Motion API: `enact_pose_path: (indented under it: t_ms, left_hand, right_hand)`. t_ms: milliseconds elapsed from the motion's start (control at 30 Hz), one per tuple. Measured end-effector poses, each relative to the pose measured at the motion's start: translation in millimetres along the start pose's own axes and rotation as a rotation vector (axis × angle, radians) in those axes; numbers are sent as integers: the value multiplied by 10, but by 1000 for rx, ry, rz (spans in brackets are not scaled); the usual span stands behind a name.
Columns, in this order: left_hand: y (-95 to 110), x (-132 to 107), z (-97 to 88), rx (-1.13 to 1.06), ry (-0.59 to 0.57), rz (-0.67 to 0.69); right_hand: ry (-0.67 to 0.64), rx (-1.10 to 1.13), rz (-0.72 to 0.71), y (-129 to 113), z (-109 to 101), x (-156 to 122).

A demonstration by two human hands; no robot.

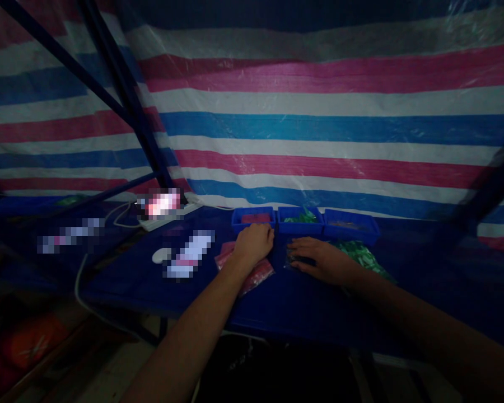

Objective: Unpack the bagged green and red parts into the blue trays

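My left hand (255, 244) is closed in front of the left blue bin, its fingers curled down, and anything inside them is hidden. Beneath that wrist lie clear plastic bags with red contents (258, 275). My right hand (319, 258) rests with its fingers stretched out over a small clear plastic bag (292, 262) on the blue table. Beside the right wrist is a pile of green packets (363, 256). Three blue bins stand in a row behind my hands: the left bin (237, 223) holds red pieces, the middle bin (300, 228) green ones, the right bin (353, 233) thin brownish pieces.
On the left of the blue table (151, 291) lie a white round object (162, 256) and a blurred-out pale item (191, 254). A lit, blurred screen (162, 204) stands by a white power strip (172, 217) with cables. Dark metal posts (145, 140) rise before a striped tarp (319, 129).
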State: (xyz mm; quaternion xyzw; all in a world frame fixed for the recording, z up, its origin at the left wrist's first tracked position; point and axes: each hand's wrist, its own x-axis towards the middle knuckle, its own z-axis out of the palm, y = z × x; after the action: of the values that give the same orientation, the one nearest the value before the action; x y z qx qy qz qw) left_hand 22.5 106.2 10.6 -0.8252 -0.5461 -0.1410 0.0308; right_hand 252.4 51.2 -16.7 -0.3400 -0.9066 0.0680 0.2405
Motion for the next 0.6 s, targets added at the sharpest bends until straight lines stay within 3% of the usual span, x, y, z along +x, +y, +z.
enact_pose_path:
  t_ms: [200,367,600]
  left_hand:
    - [164,-14,-124,-272,197,203]
    - [351,-82,-178,-559,157,430]
    - [381,-49,-42,-636,148,418]
  right_hand:
    - [325,194,169,-10,-58,17]
    - [415,293,313,7,-104,10]
    - [500,598,447,90,-27,16]
